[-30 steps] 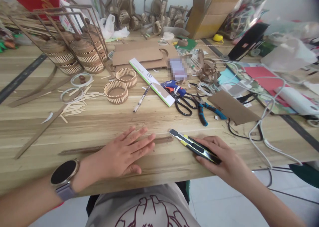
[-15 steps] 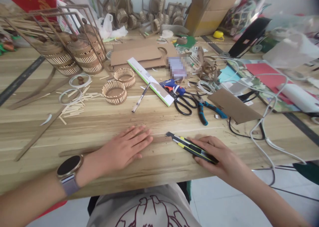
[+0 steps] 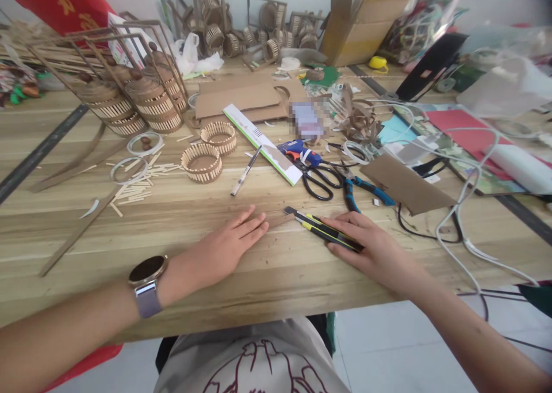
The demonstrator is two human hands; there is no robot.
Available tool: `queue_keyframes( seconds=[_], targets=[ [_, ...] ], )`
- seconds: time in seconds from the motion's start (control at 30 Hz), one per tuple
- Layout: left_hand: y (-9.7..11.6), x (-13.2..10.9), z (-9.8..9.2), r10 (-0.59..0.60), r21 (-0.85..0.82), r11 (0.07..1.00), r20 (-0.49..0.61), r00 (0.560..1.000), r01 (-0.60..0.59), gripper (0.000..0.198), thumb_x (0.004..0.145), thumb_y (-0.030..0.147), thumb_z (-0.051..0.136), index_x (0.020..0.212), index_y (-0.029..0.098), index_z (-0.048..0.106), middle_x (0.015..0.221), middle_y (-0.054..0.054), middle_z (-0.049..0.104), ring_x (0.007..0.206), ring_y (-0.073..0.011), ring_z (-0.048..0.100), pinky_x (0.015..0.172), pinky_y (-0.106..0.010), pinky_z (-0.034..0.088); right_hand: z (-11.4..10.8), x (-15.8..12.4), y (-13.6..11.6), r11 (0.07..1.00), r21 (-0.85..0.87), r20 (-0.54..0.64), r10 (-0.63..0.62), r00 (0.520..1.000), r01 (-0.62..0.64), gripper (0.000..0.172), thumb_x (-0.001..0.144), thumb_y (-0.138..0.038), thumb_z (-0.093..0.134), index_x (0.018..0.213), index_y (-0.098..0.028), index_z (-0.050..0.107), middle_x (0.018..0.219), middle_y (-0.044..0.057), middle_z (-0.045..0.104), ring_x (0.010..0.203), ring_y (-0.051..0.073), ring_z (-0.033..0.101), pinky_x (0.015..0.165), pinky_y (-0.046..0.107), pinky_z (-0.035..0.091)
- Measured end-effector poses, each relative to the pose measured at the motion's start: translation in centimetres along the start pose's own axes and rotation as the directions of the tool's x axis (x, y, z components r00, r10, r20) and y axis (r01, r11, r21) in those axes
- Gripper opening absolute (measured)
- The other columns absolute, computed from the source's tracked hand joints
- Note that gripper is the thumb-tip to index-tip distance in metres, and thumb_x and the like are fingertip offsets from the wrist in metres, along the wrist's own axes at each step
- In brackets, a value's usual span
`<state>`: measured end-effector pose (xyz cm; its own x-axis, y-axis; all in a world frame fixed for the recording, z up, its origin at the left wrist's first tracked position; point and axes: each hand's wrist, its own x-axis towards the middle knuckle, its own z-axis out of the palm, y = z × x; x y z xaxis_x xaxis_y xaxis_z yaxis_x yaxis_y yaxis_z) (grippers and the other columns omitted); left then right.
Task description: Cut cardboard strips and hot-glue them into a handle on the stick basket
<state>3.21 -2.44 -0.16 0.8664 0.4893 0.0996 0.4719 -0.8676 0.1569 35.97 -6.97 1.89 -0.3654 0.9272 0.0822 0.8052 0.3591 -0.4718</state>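
Observation:
My left hand (image 3: pixel 219 244) lies with stretched fingers on the wooden table, pressing on a thin brown strip (image 3: pixel 281 218). Most of that strip is hidden beneath the hand; a short end shows beyond the fingertips. In my right hand (image 3: pixel 366 244) is a black and yellow utility knife (image 3: pixel 321 227), my fingers wrapped round its handle. Its dark blade tip points left, at the strip's showing end. Just beyond the hands lie a pen (image 3: pixel 245 171), black-handled scissors (image 3: pixel 319 183) and blue-handled pliers (image 3: pixel 366 189).
Two small slatted rings (image 3: pixel 201 164) stand behind my left hand, near loose light sticks (image 3: pixel 133 191) and a long brown strip (image 3: pixel 80 232). Farther back are lantern-like slatted pieces (image 3: pixel 150 102), a glue gun (image 3: pixel 302 151) and a cardboard box (image 3: pixel 366 27). White cables (image 3: pixel 463 203) trail at right.
Both hands have moved farther from the table's front edge, the knife going along and slightly left. The left hand has also turned a little.

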Motion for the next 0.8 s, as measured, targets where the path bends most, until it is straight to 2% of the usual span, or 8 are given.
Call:
queue_keyframes(
  seconds=[0.1, 0.17, 0.23, 0.37, 0.53, 0.7, 0.8],
  targets=[
    [0.0, 0.9, -0.6, 0.052, 0.046, 0.998, -0.028, 0.998, -0.051, 0.039, 0.101, 0.014, 0.038, 0.137, 0.007, 0.052, 0.154, -0.015, 0.042, 0.15, -0.0291, 0.019, 0.12, -0.045, 0.034, 0.1, -0.1, 0.2, 1.0, 0.017, 0.0, -0.001, 1.0, 0.001, 0.04, 0.092, -0.034, 0.054, 0.129, -0.024, 0.064, 0.113, 0.012, 0.065, 0.105, 0.025, 0.066, 0.091, 0.041, 0.056],
    [-0.5, 1.7, -0.8, 0.084, 0.055, 0.995, -0.037, 0.996, -0.082, 0.036, 0.102, 0.02, 0.039, 0.132, 0.009, 0.057, 0.154, -0.015, 0.041, 0.15, -0.0299, 0.02, 0.121, -0.048, 0.031, 0.3, -0.2, 0.3, 1.0, 0.021, -0.007, -0.002, 1.0, 0.002, 0.04, 0.092, -0.033, 0.055, 0.13, -0.025, 0.064, 0.114, 0.012, 0.064, 0.106, 0.025, 0.065, 0.092, 0.041, 0.056],
    [-1.1, 2.3, -0.6, 0.127, 0.037, 0.991, -0.016, 0.992, -0.126, 0.04, 0.101, 0.014, 0.036, 0.138, 0.012, 0.051, 0.156, -0.013, 0.038, 0.151, -0.0281, 0.018, 0.121, -0.049, 0.03, 0.4, -0.3, 0.3, 1.0, 0.018, -0.012, -0.005, 1.0, 0.005, 0.04, 0.092, -0.033, 0.054, 0.13, -0.024, 0.063, 0.115, 0.012, 0.064, 0.107, 0.025, 0.065, 0.092, 0.041, 0.056],
    [-2.0, 2.8, 0.1, 0.177, -0.022, 0.984, 0.055, 0.983, -0.176, 0.061, 0.093, 0.002, 0.034, 0.152, 0.016, 0.03, 0.16, -0.009, 0.03, 0.153, -0.0286, 0.006, 0.121, -0.053, 0.027, 0.5, -0.4, 0.2, 1.0, 0.008, -0.019, -0.014, 1.0, 0.014, 0.04, 0.093, -0.032, 0.053, 0.13, -0.022, 0.063, 0.113, 0.012, 0.064, 0.105, 0.025, 0.065, 0.091, 0.04, 0.056],
    [-2.1, 2.5, 0.3, 0.088, -0.034, 0.996, 0.045, 0.995, -0.087, 0.072, 0.089, 0.001, 0.038, 0.154, 0.03, 0.027, 0.163, -0.001, 0.025, 0.152, -0.0344, -0.006, 0.117, -0.068, 0.02, 0.8, -1.0, -0.2, 1.0, 0.004, -0.021, -0.03, 0.999, 0.03, 0.041, 0.093, -0.031, 0.052, 0.132, -0.024, 0.061, 0.112, 0.012, 0.064, 0.103, 0.025, 0.065, 0.089, 0.041, 0.057],
    [-1.9, 2.6, 0.8, 0.069, -0.075, 0.995, 0.045, 0.997, -0.065, 0.078, 0.086, -0.002, 0.037, 0.155, 0.032, 0.022, 0.16, 0.003, 0.031, 0.151, -0.0325, -0.013, 0.116, -0.072, 0.014, 1.1, -1.3, -0.7, 1.0, -0.013, -0.04, -0.007, 0.999, 0.006, 0.04, 0.093, -0.033, 0.052, 0.13, -0.022, 0.063, 0.108, 0.012, 0.065, 0.1, 0.025, 0.066, 0.085, 0.039, 0.058],
    [-1.5, 3.0, 1.2, 0.037, -0.078, 0.996, 0.012, 0.999, -0.036, 0.074, 0.089, -0.001, 0.035, 0.156, 0.028, 0.022, 0.159, 0.003, 0.035, 0.15, -0.0305, -0.018, 0.117, -0.071, 0.012, 1.1, -0.6, -0.8, 1.0, -0.001, -0.054, 0.019, 0.998, -0.019, 0.039, 0.093, -0.033, 0.052, 0.129, -0.023, 0.064, 0.109, 0.011, 0.065, 0.101, 0.025, 0.065, 0.088, 0.039, 0.057]
  ],
)
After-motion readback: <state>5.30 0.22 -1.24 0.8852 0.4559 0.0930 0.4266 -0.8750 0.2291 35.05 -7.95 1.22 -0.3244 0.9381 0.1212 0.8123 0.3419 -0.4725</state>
